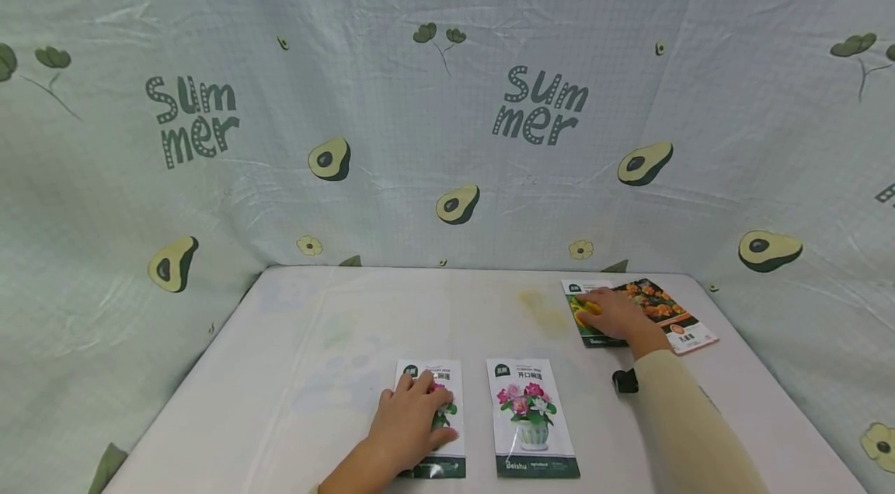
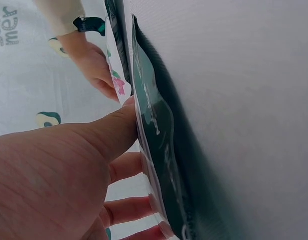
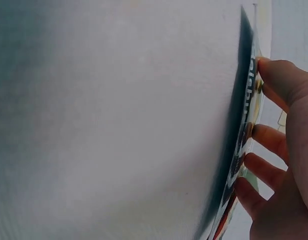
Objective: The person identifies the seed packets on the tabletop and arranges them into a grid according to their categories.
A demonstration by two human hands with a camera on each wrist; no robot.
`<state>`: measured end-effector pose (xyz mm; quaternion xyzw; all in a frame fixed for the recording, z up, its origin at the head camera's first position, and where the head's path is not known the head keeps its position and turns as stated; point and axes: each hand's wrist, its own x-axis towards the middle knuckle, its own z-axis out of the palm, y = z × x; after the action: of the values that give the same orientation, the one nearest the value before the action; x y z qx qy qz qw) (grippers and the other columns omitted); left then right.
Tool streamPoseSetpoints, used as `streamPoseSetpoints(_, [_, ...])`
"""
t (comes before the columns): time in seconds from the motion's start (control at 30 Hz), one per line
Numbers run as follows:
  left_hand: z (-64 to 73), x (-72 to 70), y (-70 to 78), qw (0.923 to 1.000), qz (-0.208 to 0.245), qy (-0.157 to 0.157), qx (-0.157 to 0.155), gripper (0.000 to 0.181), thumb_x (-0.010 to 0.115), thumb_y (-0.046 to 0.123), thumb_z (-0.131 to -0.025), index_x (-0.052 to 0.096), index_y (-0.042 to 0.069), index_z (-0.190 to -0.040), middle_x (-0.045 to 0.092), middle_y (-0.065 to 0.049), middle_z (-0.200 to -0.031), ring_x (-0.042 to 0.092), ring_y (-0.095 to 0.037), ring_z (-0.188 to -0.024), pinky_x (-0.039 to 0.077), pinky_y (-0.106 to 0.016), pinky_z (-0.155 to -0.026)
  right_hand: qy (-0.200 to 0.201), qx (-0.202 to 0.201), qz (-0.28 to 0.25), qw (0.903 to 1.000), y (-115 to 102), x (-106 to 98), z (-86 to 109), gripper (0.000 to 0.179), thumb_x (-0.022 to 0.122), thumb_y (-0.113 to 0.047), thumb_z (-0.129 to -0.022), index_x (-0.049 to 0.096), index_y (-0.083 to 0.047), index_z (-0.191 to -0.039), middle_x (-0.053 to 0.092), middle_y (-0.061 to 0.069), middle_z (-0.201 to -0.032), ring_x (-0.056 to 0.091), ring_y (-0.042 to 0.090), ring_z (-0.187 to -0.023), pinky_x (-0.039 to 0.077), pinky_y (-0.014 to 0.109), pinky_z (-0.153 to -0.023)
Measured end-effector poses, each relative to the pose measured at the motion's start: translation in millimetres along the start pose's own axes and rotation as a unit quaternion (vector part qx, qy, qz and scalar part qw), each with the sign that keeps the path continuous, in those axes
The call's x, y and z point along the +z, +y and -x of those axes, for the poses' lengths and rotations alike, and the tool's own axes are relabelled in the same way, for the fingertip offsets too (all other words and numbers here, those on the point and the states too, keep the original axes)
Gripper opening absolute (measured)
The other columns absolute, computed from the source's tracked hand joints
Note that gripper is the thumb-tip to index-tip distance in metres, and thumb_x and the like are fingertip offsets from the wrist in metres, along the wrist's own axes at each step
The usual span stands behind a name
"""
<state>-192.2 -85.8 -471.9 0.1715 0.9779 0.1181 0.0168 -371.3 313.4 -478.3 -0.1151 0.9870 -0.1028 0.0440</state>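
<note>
Left white packet (image 1: pixel 448 415), yellow floral packet (image 1: pixel 584 330), flat

glossy, plastic-looking packet (image 1: pixel 450 415) under the left grip (image 1: pixel 409 422), smooth matt table (image 1: pixel 315 401) beneath, creased, slightly shiny sheeting (image 1: pixel 391 121) beyond, matt cloth sleeve (image 1: pixel 681 408) behind the right grip (image 1: pixel 618 315)

A pale, wrinkly cloth (image 1: pixel 391 106) I see from far away, gray "summer" words (image 1: pixel 541 107) on it, pictures of cut avocados (image 1: pixel 457 204) with dark pits, little yellow flowers (image 1: pixel 309 245), a white table (image 1: pixel 231 401) in front, a yellowish smudge (image 1: pixel 544 311) near its back edge
</note>
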Motion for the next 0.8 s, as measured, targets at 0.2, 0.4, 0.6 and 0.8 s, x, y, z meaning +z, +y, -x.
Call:
streamPoseSetpoints(0.2, [0.2, 0.2, -0.9, 1.0, -0.004, 0.002, 0.004, 0.049, 0.08, 0.055, -0.081, 0.072, 0.028, -0.122, 0.06, -0.003, -0.121, 0.049, -0.026, -0.104, 0.044, -0.048, -0.077, -0.003, 0.004, -0.001, 1.0, -2.2, -0.7, 0.5, 0.057, 0.056, -0.042, -0.105, 0.049, -0.01, -0.152, 0.042, 0.033, -0.151, 0.041, 0.06, -0.136, 0.037, 0.075, -0.102])
streamPoseSetpoints(0.4, [0.9, 0.4, -1.4, 1.0, -0.003, 0.005, 0.005, 0.049, 0.08, 0.054, -0.081, 0.072, 0.027, -0.121, 0.061, -0.003, -0.122, 0.049, -0.026, -0.104, 0.044, -0.049, -0.077, -0.023, 0.013, -0.002, 0.9996, -4.1, -2.2, -1.5, 0.06, 0.053, -0.045, -0.105, 0.046, -0.009, -0.153, 0.041, 0.034, -0.149, 0.043, 0.059, -0.133, 0.038, 0.073, -0.102])
streamPoseSetpoints(0.6, [-0.2, 1.1, -2.4, 0.9999, -0.005, 0.007, 0.008, 0.049, 0.08, 0.054, -0.081, 0.072, 0.027, -0.121, 0.06, -0.003, -0.12, 0.049, -0.026, -0.104, 0.043, -0.048, -0.076, -0.037, 0.028, -0.004, 0.9989, -5.7, -3.7, -4.7, 0.062, 0.052, -0.046, -0.105, 0.045, -0.007, -0.153, 0.039, 0.033, -0.149, 0.043, 0.059, -0.134, 0.038, 0.072, -0.103])
streamPoseSetpoints(0.8, [-0.8, 2.1, -2.6, 0.9999, 0.0, 0.005, 0.01, 0.049, 0.08, 0.054, -0.081, 0.072, 0.027, -0.122, 0.06, -0.003, -0.12, 0.049, -0.026, -0.103, 0.042, -0.047, -0.076, -0.043, 0.032, -0.008, 0.9985, -9.0, -7.3, -3.5, 0.06, 0.053, -0.045, -0.106, 0.047, -0.007, -0.152, 0.039, 0.033, -0.149, 0.042, 0.058, -0.136, 0.037, 0.072, -0.105])
